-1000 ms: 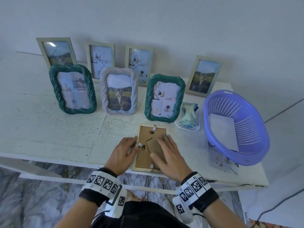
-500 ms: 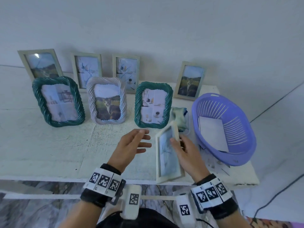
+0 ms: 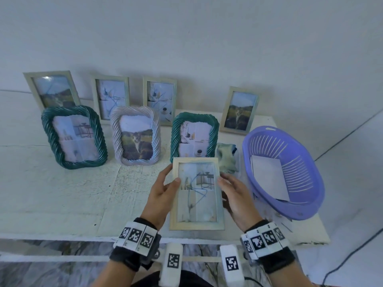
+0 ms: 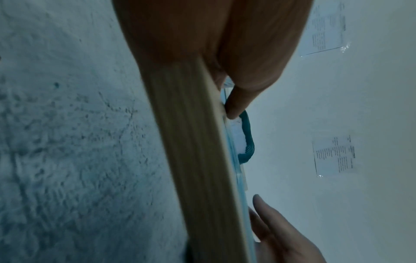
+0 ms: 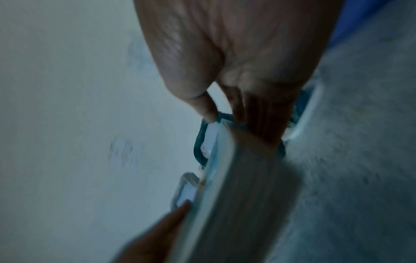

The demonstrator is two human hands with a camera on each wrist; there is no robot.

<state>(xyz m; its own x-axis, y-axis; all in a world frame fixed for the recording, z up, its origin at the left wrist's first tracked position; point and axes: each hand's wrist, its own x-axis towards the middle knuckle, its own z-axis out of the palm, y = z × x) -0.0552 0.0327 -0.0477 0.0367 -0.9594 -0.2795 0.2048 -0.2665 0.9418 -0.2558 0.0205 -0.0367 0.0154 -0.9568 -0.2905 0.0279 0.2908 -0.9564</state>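
A pale wooden picture frame (image 3: 196, 204) is in the lower centre of the head view, held picture side up over the front of the white worktop (image 3: 62, 195). The left grip (image 3: 160, 196) clasps its left edge, thumb on the glass and fingers behind, while the right grip (image 3: 238, 198) clasps the right edge, thumb at the rim. Just above it stands a green rope-edged frame (image 3: 176, 137), with a purple basket (image 3: 300, 177) at right.
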